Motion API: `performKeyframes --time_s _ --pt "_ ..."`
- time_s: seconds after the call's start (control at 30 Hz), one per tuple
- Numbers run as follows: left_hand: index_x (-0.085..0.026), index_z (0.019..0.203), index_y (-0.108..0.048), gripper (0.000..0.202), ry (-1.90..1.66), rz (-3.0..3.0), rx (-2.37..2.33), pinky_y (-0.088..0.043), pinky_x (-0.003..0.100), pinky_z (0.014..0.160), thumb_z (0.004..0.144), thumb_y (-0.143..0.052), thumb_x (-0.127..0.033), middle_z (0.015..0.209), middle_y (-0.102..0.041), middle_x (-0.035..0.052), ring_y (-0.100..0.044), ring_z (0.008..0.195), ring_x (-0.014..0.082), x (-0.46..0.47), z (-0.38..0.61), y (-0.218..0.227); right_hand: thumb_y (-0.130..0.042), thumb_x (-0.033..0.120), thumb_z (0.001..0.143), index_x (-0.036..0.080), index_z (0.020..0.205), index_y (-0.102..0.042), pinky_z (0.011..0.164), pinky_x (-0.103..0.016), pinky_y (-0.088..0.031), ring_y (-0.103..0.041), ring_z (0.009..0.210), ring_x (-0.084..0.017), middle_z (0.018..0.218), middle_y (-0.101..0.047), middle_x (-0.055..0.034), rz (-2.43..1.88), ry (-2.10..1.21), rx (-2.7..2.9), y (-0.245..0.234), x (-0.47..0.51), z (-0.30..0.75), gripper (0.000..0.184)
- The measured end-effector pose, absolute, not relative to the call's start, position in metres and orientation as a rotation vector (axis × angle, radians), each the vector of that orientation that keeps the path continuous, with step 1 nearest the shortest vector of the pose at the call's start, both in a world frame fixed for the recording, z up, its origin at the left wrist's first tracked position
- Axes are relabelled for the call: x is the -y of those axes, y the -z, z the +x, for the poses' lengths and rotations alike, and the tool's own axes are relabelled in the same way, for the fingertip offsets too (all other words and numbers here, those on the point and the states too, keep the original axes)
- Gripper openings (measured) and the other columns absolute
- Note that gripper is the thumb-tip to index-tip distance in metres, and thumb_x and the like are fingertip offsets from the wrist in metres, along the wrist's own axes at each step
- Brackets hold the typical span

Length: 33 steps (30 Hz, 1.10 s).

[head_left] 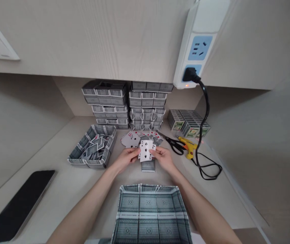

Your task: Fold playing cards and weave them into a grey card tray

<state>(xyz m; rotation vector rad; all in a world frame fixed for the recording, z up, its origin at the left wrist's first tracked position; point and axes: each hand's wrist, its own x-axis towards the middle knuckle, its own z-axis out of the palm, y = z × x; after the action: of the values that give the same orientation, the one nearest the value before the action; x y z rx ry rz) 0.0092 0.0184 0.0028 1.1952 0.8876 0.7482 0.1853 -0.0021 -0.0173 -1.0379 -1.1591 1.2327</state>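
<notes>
Between my two hands are a few playing cards, face up, with a three of spades on top and the edge of an ace below it. My left hand pinches their left side and my right hand pinches the right side. Just below them a face-down card with a patterned back lies on the desk. Beyond my hands, loose cards are spread in a pile. Close to me stands an open box made of playing cards, between my forearms.
A card-made box of loose cards stands left, near a black flat object. Stacked card boxes line the back. On the right are scissors, a yellow glue gun, card packs and a cable from the power strip.
</notes>
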Motion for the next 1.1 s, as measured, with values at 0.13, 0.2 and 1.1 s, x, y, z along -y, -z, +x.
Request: performKeyframes --time_s 0.13,0.2,1.1 --pt "-0.011 0.062 -0.057 0.037 -0.742 1.285 -0.917 -0.016 0.019 0.042 0.066 -0.056 -0.048 0.043 -0.039 -0.0051 -0.028 0.042 0.0038 -0.016 0.010 -0.006 -0.062 0.040 0.063 0.014 0.077 -0.066 0.056 -0.028 -0.045 -0.055 0.058 -0.015 0.061 -0.063 -0.0024 -1.056 -1.177 1.231 0.017 0.005 0.183 0.029" --pt "-0.011 0.063 -0.058 0.038 -0.748 1.294 -0.949 -0.017 0.019 0.042 0.064 -0.057 -0.048 0.043 -0.039 -0.0050 -0.029 0.042 0.0043 -0.015 0.011 -0.009 -0.061 0.040 0.064 0.014 0.073 -0.066 0.053 -0.026 -0.043 -0.054 0.055 -0.014 0.062 -0.062 -0.0026 -1.074 -1.150 1.248 0.018 0.006 0.183 0.028" --pt "-0.008 0.064 -0.066 0.038 -0.854 1.158 -1.083 -0.034 0.022 0.052 0.053 -0.067 -0.044 0.058 -0.061 0.0042 -0.047 0.053 0.0106 -0.018 0.016 0.003 -0.068 0.034 0.055 0.013 0.063 -0.067 0.050 -0.024 -0.041 -0.051 0.048 -0.010 0.056 -0.062 -0.0010 -1.106 -1.352 1.142 0.013 0.006 0.184 0.022"
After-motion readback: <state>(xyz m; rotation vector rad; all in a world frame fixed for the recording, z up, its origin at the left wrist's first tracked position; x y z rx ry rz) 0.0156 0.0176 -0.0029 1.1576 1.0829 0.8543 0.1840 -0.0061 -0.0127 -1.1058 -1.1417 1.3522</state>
